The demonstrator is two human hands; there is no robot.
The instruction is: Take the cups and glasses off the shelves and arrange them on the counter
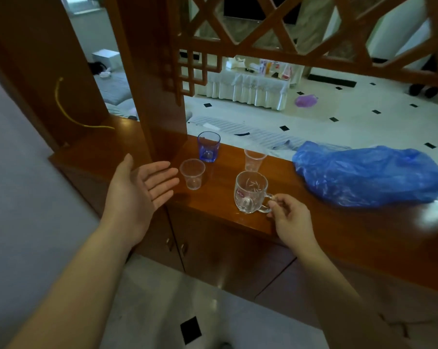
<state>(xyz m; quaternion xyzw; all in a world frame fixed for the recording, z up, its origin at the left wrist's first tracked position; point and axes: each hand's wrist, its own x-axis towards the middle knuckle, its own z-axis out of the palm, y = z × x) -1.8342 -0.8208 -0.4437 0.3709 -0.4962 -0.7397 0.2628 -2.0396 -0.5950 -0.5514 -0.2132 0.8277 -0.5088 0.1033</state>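
Observation:
A clear glass mug [249, 191] with a handle stands upright near the front edge of the wooden counter [301, 197]. My right hand [289, 217] pinches its handle from the right. A blue glass tumbler [209, 146] stands at the back, by the wooden post. A clear plastic cup [192, 173] stands in front of the tumbler, and a second clear plastic cup [254, 159] stands behind the mug. My left hand [140, 186] hovers palm up with straight fingers, its fingertips just left of the nearer plastic cup, holding nothing.
A crumpled blue plastic bag [369, 173] lies on the counter to the right of the cups. A wooden post [147, 96] and lattice screen [276, 28] rise behind them. Cabinet doors [213, 250] sit below the counter. A yellow cord [69, 109] hangs at left.

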